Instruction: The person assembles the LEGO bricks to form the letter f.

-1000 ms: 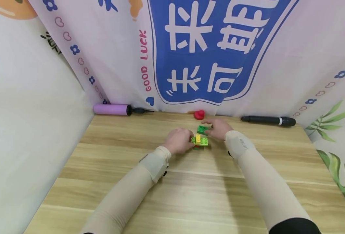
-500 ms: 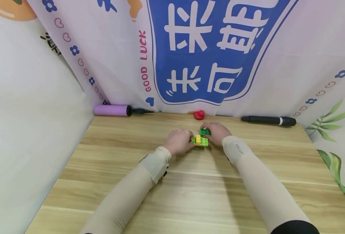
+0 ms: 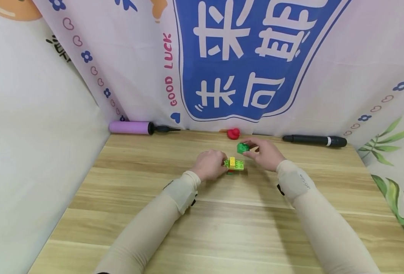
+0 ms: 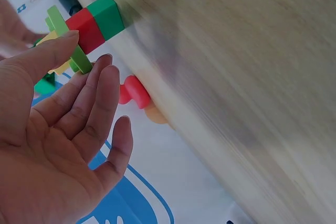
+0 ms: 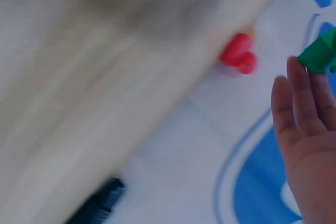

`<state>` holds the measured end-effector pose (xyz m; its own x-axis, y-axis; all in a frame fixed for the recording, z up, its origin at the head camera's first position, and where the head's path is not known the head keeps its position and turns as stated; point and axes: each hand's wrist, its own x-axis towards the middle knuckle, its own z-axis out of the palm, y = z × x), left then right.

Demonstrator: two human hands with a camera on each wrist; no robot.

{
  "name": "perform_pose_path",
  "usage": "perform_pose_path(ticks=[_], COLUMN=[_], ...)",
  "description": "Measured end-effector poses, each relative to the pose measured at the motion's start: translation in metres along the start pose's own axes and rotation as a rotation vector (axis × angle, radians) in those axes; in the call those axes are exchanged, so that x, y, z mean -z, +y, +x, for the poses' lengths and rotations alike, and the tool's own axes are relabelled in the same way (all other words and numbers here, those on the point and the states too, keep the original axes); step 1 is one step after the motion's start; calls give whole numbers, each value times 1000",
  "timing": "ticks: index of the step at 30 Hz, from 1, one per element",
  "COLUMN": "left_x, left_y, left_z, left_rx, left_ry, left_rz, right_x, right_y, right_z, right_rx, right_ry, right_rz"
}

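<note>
My left hand (image 3: 209, 164) pinches the edge of a lime green toy brick plate (image 3: 239, 164) between thumb and fingers. A yellow brick (image 3: 232, 162) sits across the top of that plate. Under it, as the left wrist view shows, come a red brick (image 4: 86, 30) and a green brick (image 4: 106, 17), the latter lowest, by the tabletop. Up and to the right of this stack, my right hand (image 3: 266, 153) holds a separate dark green brick (image 3: 242, 147) at its fingertips, studs partly turned toward the hand. In the right wrist view this brick is cut off by the frame edge.
Along the back edge of the wooden table (image 3: 202, 236) stand a small red duck (image 3: 233, 133), a purple hand pump (image 3: 130, 128) with a black nozzle, and a black microphone-like stick (image 3: 313, 140). A printed cloth (image 3: 222, 95) hangs directly behind them.
My right hand has closed on the dark green brick beside the stack, then drawn it up and to the right, turning it. The left hand and the stack have stayed in place.
</note>
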<state>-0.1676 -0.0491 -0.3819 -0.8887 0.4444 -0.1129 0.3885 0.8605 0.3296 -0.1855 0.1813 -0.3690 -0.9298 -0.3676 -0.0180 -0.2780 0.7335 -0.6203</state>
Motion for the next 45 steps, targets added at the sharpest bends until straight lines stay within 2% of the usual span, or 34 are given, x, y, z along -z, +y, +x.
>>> perform_pose_path(ticks=[7,11,14,18,24,28,32,37,41,45], left_x=[3,4,3,3,2,2,7,23,30,30], left_y=[1,2,2,2,3,2,-1,-1,1,3], left_z=[0,0,0,0,0,-1,-3,-6,-5,-5], left_rx=[-12,-21,-26,-28,-19,-24,1,-19,-64,-74], left_ry=[13,24,29,32,23,13,-1,61,81,76], left_rz=[4,18,27,34,33,27,-54,-185,-207,-181], right_x=[5,1,-3,-7,-9,-9,-10,-9,-9,-9], right_y=[-26,-30,-28,-26,-24,-23,-24,-25,-25,-26], right_z=[-11,-12,-13,-14,-15,-16,-16,-15,-14,-14], right_rx=[170,216,215,207,246,218,175,148,141,156], right_ry=[-29,-31,-39,-39,-22,-20,-30,-44,-53,-53], right_rz=[-52,-117,-154,-152,-151,-148,-143,-130,-128,-129])
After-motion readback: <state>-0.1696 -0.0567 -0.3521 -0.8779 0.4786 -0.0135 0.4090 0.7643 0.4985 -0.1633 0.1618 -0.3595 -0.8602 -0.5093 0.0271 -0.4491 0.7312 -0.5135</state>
